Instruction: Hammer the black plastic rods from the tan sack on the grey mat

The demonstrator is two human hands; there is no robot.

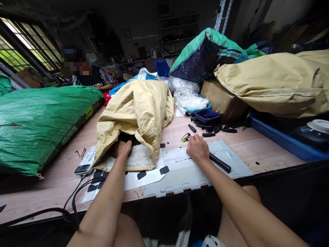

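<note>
My left hand (123,147) reaches into the open mouth of a yellow woven sack (138,109) lying on the wooden table (257,145); its fingers are hidden inside the sack. My right hand (197,148) rests on a grey plastic sheet (190,171), fingers closed round a thin black tool (218,162) whose metal tip (185,137) points away from me. Small black rods (208,134) lie scattered just beyond that hand, beside a dark blue tray (207,115).
A full green sack (38,123) fills the table's left. A white device (86,160) with black cables sits by the yellow sack. Clear bags, a cardboard box (222,99), more sacks and a blue crate (280,140) crowd the right. A person sits at the far left.
</note>
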